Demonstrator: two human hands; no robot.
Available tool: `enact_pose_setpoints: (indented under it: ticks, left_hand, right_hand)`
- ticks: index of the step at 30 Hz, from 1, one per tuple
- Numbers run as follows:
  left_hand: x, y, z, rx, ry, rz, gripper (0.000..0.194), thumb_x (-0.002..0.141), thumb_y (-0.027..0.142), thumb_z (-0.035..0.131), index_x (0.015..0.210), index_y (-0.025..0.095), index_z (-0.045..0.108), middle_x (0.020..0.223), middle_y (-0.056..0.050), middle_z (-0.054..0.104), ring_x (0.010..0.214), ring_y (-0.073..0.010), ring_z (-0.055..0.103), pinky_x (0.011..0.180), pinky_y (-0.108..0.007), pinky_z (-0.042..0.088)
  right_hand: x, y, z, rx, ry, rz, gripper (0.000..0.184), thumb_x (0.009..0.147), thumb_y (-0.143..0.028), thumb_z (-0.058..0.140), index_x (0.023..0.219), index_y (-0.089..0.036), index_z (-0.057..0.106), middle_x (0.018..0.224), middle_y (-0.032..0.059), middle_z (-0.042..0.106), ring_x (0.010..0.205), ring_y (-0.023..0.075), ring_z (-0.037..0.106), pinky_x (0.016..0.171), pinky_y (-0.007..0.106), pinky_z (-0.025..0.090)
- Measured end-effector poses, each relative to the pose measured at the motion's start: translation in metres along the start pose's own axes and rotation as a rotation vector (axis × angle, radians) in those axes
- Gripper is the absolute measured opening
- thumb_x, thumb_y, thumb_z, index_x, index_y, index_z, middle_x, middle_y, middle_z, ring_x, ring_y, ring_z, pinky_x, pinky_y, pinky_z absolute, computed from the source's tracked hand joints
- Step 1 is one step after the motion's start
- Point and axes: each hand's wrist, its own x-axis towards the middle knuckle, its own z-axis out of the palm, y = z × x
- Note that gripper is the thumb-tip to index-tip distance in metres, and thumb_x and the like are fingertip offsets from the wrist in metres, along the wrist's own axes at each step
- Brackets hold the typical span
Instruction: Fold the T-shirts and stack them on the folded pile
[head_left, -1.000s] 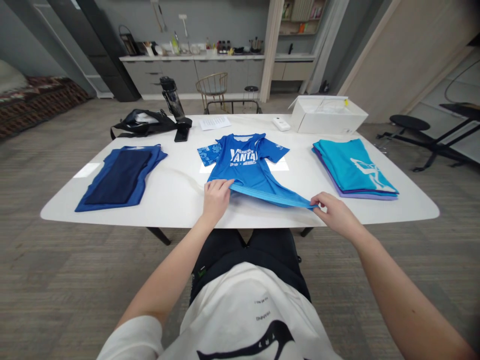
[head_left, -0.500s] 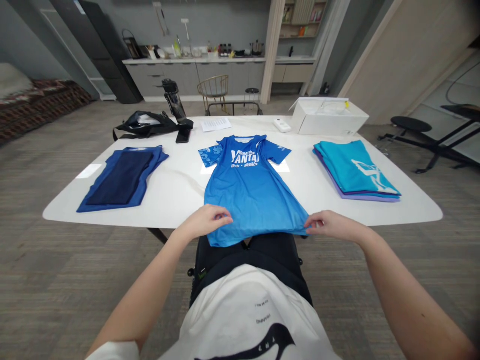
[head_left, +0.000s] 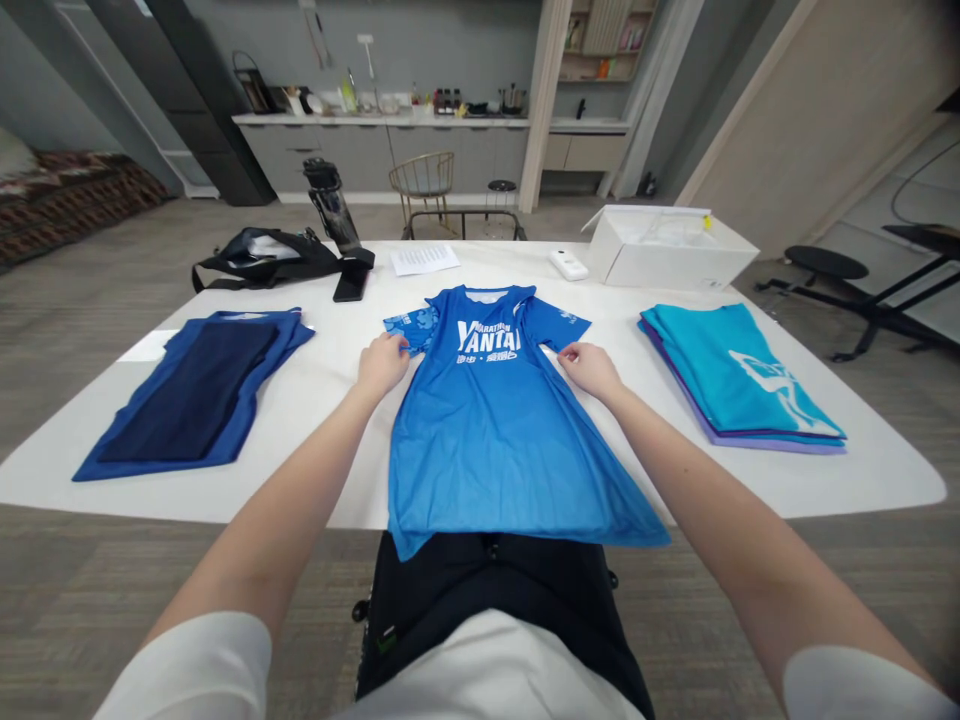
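Note:
A blue short-sleeved T-shirt (head_left: 487,430) with white "Marathon Yantai" lettering lies spread face up, its collar away from me. Its hem hangs slightly over the near edge of the white table (head_left: 352,480). My left hand (head_left: 384,362) is closed at the lower edge of the left sleeve, fingertips pinched on the cloth. At the opposite sleeve's lower corner, my right hand (head_left: 592,368) pinches the fabric between thumb and fingers. Both forearms reach along the shirt's sides.
Left lies a folded navy garment (head_left: 199,390) on a blue one (head_left: 289,345); right, a stack topped by a teal garment (head_left: 712,360). Farther back are a black bag (head_left: 262,262), bottle (head_left: 334,210), phone (head_left: 350,284), paper (head_left: 424,260), white device (head_left: 568,265) and white box (head_left: 667,250).
Both my hands have moved from the shirt's hem up to its sleeves. My view has come closer to the table, and the hem now lies flatter and wider.

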Motion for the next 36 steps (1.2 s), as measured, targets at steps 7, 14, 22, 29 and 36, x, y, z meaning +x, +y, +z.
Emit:
enact_pose_setpoints:
  ticks: [7,14,22,29,36]
  left_hand:
    - [0.077,0.006,0.013,0.031,-0.012,0.009,0.038,0.093,0.023,0.046,0.124,0.021,0.068,0.124,-0.014,0.065,0.114,-0.0309,0.064,0.094,-0.041,0.052]
    - [0.107,-0.005,0.029,0.193,-0.094,0.125,0.039,0.094,0.021,0.042,0.125,0.016,0.064,0.122,-0.017,0.064,0.115,-0.0330,0.061,0.091,-0.043,0.051]
    - [0.088,-0.055,0.025,0.368,-0.067,0.069,0.037,0.097,0.021,0.033,0.118,0.014,0.063,0.120,-0.020,0.066,0.112,-0.0347,0.061,0.091,-0.047,0.045]
    - [0.100,-0.053,0.013,0.375,-0.114,-0.078,0.034,0.093,0.020,0.039,0.111,0.011,0.067,0.116,-0.023,0.066,0.111,-0.0392,0.061,0.093,-0.052,0.044]
    - [0.133,0.033,0.037,0.124,-0.067,0.206,0.047,0.101,0.032,0.037,0.138,0.012,0.057,0.134,-0.020,0.061,0.121,-0.0329,0.060,0.099,-0.043,0.050]
  right_hand:
    - [0.086,-0.012,0.012,-0.053,0.066,0.138,0.035,0.089,-0.029,0.055,0.118,-0.020,0.072,0.120,0.0123,0.073,0.108,0.0293,0.067,0.093,0.039,0.052]
    - [0.127,0.002,0.024,-0.190,0.039,0.094,0.043,0.094,-0.036,0.049,0.129,-0.017,0.065,0.129,0.0207,0.061,0.116,0.0347,0.061,0.096,0.047,0.051]
    - [0.125,0.077,0.003,-0.358,0.080,0.099,0.049,0.094,-0.044,0.046,0.131,-0.018,0.064,0.130,0.0217,0.061,0.120,0.0398,0.057,0.096,0.057,0.048]
    - [0.131,0.090,-0.009,-0.377,0.111,0.170,0.048,0.092,-0.044,0.050,0.129,-0.017,0.067,0.127,0.0225,0.063,0.119,0.0416,0.057,0.095,0.061,0.047]
    - [0.154,0.002,0.019,-0.283,0.033,-0.032,0.049,0.097,-0.041,0.045,0.138,-0.021,0.062,0.134,0.0184,0.062,0.123,0.0382,0.054,0.099,0.056,0.046]
